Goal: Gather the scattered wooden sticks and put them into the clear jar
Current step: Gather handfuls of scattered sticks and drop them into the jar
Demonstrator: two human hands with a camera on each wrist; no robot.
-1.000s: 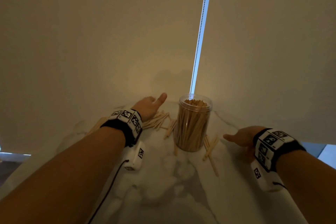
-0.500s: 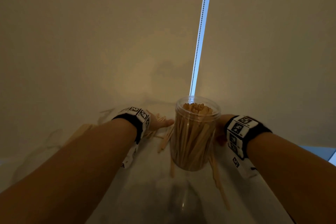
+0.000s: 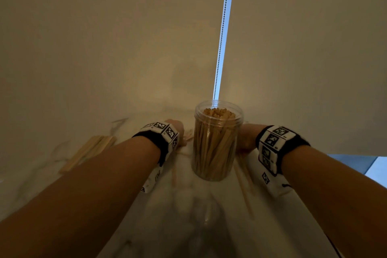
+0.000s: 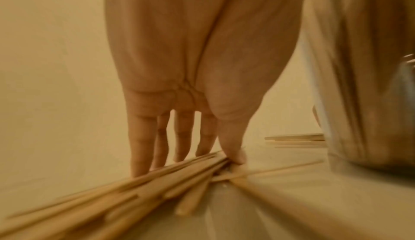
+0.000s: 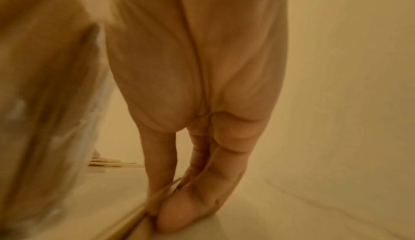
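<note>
A clear jar (image 3: 217,142), packed with upright wooden sticks, stands mid-table. My left hand (image 3: 176,129) is down on the table just left of the jar. In the left wrist view the left hand (image 4: 191,162) pinches a fanned bundle of sticks (image 4: 139,188), fingers behind it and thumb in front. My right hand (image 3: 247,137) is low at the jar's right side. In the right wrist view the right hand (image 5: 164,206) pinches a single stick (image 5: 137,213) lying on the table, with the jar (image 5: 44,101) blurred beside it.
The table is white marble (image 3: 199,216). A flat group of sticks (image 3: 90,153) lies far left, one stick (image 3: 173,176) left of the jar's base, and more sticks (image 3: 245,188) to its right front. A wall with a bead cord (image 3: 222,33) rises close behind.
Both hands moved in from spread positions to either side of the jar and dropped to the table. Their fingers closed on sticks. The head view came closer to the jar.
</note>
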